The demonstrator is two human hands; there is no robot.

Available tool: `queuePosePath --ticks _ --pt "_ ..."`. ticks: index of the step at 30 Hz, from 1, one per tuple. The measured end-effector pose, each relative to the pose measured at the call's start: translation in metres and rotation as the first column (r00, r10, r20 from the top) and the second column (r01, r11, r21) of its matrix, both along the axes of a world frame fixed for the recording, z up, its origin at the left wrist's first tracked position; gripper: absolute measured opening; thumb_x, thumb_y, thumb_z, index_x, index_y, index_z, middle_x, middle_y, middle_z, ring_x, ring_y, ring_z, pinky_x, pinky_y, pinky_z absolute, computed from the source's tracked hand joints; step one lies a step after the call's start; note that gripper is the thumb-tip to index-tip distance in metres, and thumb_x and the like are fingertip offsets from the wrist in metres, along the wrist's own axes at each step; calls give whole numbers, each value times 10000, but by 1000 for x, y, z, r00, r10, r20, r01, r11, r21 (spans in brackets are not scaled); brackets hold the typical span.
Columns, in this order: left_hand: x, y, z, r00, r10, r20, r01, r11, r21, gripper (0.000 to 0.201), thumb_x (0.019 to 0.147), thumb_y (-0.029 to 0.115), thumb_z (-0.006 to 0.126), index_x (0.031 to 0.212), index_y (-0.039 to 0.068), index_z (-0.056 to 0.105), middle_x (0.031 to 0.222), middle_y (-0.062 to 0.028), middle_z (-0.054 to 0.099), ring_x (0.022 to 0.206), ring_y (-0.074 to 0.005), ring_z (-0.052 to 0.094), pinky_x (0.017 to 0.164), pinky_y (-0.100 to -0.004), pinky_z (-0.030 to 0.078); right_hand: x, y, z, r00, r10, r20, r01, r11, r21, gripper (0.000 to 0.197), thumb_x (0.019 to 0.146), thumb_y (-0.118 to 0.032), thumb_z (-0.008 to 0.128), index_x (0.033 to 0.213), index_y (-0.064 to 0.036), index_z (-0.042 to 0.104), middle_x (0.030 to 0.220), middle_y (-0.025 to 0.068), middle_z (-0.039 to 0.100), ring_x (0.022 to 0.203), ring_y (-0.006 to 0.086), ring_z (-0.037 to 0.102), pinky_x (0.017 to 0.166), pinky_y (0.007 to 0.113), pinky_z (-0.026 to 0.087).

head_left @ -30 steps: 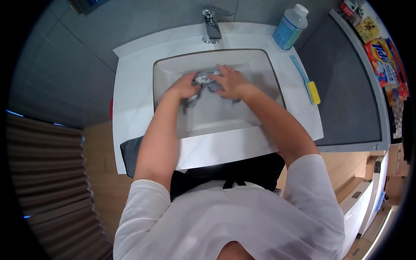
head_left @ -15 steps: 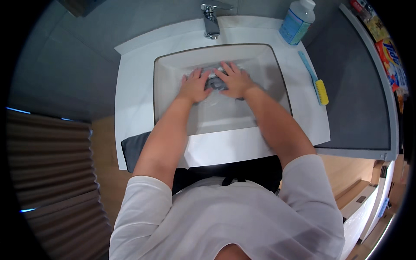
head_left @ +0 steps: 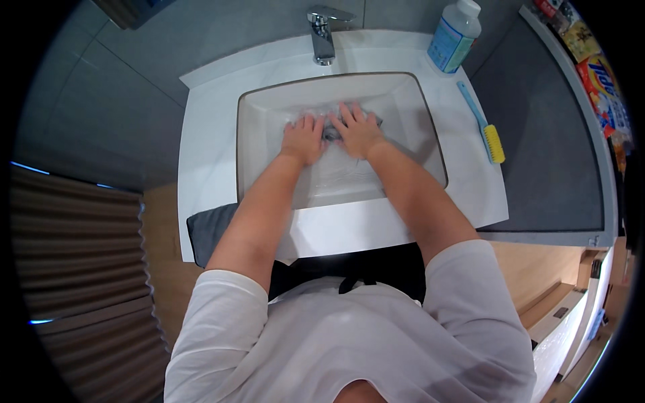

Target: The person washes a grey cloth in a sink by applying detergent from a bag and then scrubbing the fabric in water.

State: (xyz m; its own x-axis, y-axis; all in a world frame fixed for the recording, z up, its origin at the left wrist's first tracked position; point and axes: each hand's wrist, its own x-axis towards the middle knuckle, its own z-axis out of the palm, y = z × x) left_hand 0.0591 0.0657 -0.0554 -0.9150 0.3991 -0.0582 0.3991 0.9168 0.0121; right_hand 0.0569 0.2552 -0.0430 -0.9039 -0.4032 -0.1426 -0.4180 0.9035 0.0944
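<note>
A crumpled grey cloth (head_left: 331, 133) lies wet in the white sink (head_left: 257, 154), in what looks like shallow water. My left hand (head_left: 304, 140) presses flat at the cloth's left side, its fingers stretched forward. On the other side, my right hand (head_left: 358, 136) rests on the cloth with fingers spread. Both hands are open, palms down and close together. They cover much of the cloth, and their palms are hidden.
Behind the sink stands a chrome faucet (head_left: 322, 44). A white-capped bottle (head_left: 455, 39) with a blue label is at the back right. A blue brush with yellow bristles (head_left: 494, 143) lies on the right counter. Dark grey fabric (head_left: 210, 230) hangs over the front-left edge.
My hands have shifted slightly over the cloth, the right one a little nearer and to the left. More of the cloth shows beyond the right fingers. The view has moved slightly.
</note>
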Motion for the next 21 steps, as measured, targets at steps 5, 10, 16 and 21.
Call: queuePosePath --ticks 5,10,16,21 --pt "0 2 3 997 7 74 1 993 -119 763 951 486 561 1556 103 298 1604 -207 298 1489 -347 303 1150 -621 284 1 -1 1 998 -19 52 19 1000 -8 735 993 -514 511 1620 -293 196 1703 77 76 1546 363 91 1120 648 246" --pt "1 6 10 982 22 185 11 985 -174 820 976 572 482 1607 122 214 1665 -196 170 1545 -338 171 1203 -608 185 1 -1 7 991 -33 129 35 999 -15 747 1002 -525 485 1629 -295 150 1710 73 10 1555 362 42 1163 648 195" --pt "0 11 18 974 59 219 -4 970 -244 872 957 605 500 1613 120 191 1682 -191 105 1561 -337 105 1216 -597 142 1 -2 15 982 -32 189 24 999 40 810 980 -588 482 1635 -289 111 1710 81 -50 1560 368 -7 1179 649 170" --pt "2 7 19 972 59 227 -24 988 -153 845 932 554 583 1598 162 243 1677 -200 119 1559 -350 112 1220 -571 160 1 -4 16 975 -54 214 38 996 79 839 946 -588 547 1629 -309 146 1711 73 -52 1561 364 -2 1172 640 199"
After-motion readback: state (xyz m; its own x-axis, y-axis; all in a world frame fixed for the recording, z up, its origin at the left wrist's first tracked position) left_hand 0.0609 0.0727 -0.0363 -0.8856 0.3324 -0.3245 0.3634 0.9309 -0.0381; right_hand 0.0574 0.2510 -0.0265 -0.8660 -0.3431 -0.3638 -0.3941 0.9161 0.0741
